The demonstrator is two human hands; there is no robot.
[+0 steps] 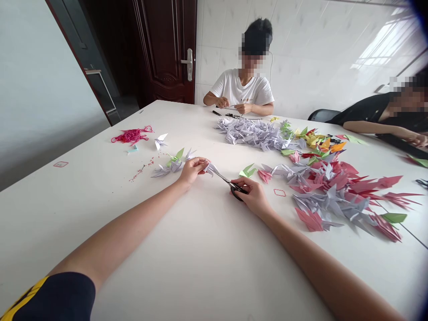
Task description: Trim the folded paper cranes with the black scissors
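Seated at a long white table [100,223], a worker's two bare hands meet over a small lilac paper crane [210,168]. The left hand [193,171] is curled nearly closed, thumb and fingers pinching the crane so that it juts just beyond the fingertips. The right hand [253,196] is also closed, wrapped around black-handled scissors [236,190], with the finger loops tucked against the palm and the slim blades angled up toward the crane, their tips meeting the paper beside the left fingertips. Whether the blades stand open cannot be told.

Just behind the left hand lie a lilac crane [171,167] and a green crane [176,156] — apart from the hands but near. Beyond the scissors sits another green crane [247,170]. Farther right, loose red and grey cranes [331,191] spread across the tabletop, while a lilac heap [250,133] lies toward the far side. A tangle of magenta string [131,136] rests to the left. Across the table, a co-worker's hands [232,104] work close together — a second person sits at the right edge.
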